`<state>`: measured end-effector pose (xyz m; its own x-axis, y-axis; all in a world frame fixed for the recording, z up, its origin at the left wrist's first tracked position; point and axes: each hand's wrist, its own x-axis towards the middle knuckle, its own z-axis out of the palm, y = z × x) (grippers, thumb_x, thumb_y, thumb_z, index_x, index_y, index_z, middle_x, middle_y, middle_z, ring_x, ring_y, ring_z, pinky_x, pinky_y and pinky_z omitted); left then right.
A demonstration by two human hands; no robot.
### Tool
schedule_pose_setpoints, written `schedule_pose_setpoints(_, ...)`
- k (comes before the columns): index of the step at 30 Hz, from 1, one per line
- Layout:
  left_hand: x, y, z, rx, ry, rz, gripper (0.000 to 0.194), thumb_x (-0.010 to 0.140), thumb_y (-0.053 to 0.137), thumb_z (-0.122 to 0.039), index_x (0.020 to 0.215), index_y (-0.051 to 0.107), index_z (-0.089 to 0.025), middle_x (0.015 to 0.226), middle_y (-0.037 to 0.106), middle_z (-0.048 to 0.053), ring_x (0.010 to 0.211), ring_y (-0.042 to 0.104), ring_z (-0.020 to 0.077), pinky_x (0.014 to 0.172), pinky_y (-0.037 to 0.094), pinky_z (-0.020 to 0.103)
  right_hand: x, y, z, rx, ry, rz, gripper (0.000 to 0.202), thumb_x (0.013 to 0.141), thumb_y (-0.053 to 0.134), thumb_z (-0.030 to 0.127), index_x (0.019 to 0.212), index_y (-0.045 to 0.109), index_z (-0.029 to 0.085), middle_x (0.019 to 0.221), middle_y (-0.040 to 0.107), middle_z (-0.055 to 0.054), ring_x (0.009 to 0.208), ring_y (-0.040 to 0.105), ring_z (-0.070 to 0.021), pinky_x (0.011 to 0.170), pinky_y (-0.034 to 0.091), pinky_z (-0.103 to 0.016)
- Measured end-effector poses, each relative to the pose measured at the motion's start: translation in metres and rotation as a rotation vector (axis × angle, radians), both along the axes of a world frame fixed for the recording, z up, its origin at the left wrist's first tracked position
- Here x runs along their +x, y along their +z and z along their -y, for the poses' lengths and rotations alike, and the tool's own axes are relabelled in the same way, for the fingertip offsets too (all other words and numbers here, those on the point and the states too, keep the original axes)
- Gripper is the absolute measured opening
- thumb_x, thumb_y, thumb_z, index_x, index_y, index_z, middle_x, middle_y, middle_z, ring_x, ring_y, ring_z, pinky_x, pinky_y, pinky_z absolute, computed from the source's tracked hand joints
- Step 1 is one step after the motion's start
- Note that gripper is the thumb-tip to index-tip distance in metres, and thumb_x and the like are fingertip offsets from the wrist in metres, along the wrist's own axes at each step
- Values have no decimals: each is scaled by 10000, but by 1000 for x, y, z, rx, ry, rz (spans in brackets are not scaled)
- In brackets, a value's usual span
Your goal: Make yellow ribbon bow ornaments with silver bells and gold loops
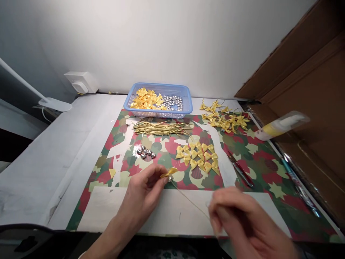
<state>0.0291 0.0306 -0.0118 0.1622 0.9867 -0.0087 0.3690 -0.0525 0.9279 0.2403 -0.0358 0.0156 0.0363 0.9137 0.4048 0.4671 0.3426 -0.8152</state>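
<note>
My left hand (147, 189) pinches a yellow ribbon bow (170, 172) between thumb and fingers. Beside the fingertips a silver bell (170, 178) hangs close under the bow. A thin gold wire (190, 200) runs from the bell down to the right, ending at the closed fingers of my right hand (237, 219), which is blurred. Several silver bells (145, 152) lie in a small group beyond my left hand. Rows of yellow bows (198, 155) are laid out to the right of them. Behind lies a bundle of gold wires (159, 128).
A blue basket (188, 98) holds yellow bows and silver bells. Wired bows (229, 118) are piled at the back right. Pliers (239, 169) lie right of the rows, near a bottle (280, 126). A white lamp base (55, 104) stands at left; cardboard (304, 72) borders the right.
</note>
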Motion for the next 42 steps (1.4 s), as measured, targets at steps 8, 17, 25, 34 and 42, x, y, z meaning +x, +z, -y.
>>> schedule_pose_setpoints(8, -1, 25, 3, -398, -34, 392, 103, 872, 751, -280, 954, 788, -228, 806, 752, -4, 755, 679, 128, 689, 564, 192, -21, 3, -37, 133, 83, 237, 205, 944, 525, -12, 947, 655, 147, 888, 566, -49, 794, 602, -103, 709, 515, -188)
schedule_pose_setpoints(17, -2, 34, 6, -499, -43, 454, 145, 874, 766, -295, 1001, 833, -277, 756, 756, -19, 711, 652, 112, 662, 540, 171, -25, 3, -30, 205, 66, 284, 238, 889, 552, -78, 997, 641, 114, 868, 563, -63, 807, 546, -138, 712, 490, -262)
schedule_pose_setpoints(25, 1, 39, 11, -492, -67, 434, 145, 907, 724, -310, 993, 828, -258, 736, 742, -16, 709, 642, 112, 673, 541, 168, -24, 6, -28, 216, 72, 331, 274, 861, 575, -94, 1026, 672, 102, 834, 554, -68, 783, 520, -158, 688, 467, -296)
schedule_pose_setpoints(34, 2, 37, 14, -404, -43, 393, 129, 909, 705, -300, 818, 764, -231, 709, 714, -19, 684, 663, 128, 647, 564, 183, -20, 8, -21, 206, 109, 406, 310, 854, 587, -72, 1094, 671, 106, 814, 563, -68, 763, 526, -177, 660, 463, -313)
schedule_pose_setpoints(42, 3, 30, 25, -27, -15, 119, 126, 921, 649, -184, 946, 730, -278, 839, 759, -32, 713, 705, 145, 622, 574, 210, -18, 17, -24, 252, 79, 524, 271, 860, 555, -82, 1029, 671, 95, 870, 601, -99, 830, 557, -202, 727, 481, -342)
